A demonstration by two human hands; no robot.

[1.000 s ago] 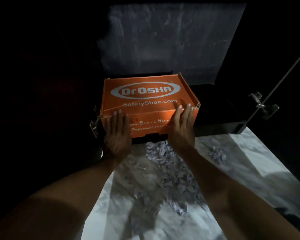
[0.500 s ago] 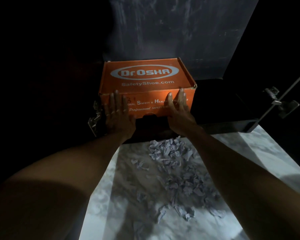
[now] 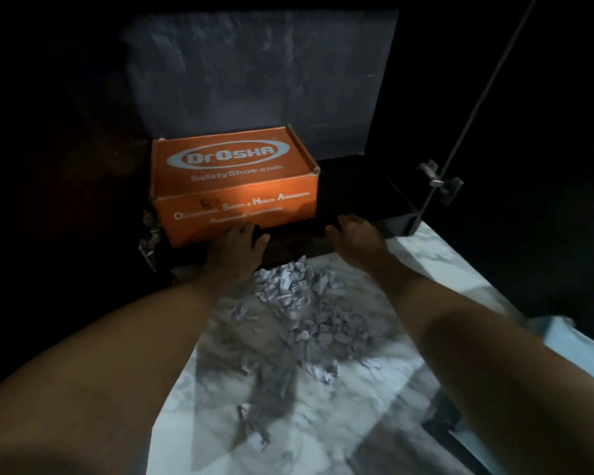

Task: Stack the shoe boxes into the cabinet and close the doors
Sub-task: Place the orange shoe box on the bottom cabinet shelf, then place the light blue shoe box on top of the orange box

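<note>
An orange "Dr.OSHA" shoe box (image 3: 234,173) stands inside the dark cabinet (image 3: 400,223), against its left side, lid closed. My left hand (image 3: 235,250) is low in front of the box, fingertips at its bottom front edge, gripping nothing. My right hand (image 3: 357,234) is off the box to its right, over the cabinet's front lip, fingers loosely curled and holding nothing. No other shoe boxes show. Much of the cabinet interior is too dark to make out.
The cabinet's grey back wall (image 3: 254,80) rises behind the box. Metal hinges sit at the left (image 3: 150,240) and right (image 3: 439,181) of the opening, with the open right door's edge (image 3: 477,108) slanting up. Crumpled paper scraps (image 3: 306,303) litter the marble floor (image 3: 374,406).
The box has slid deeper into the cabinet. Both hands have come off its front face, dropping lower; my right hand has moved right, clear of the box.
</note>
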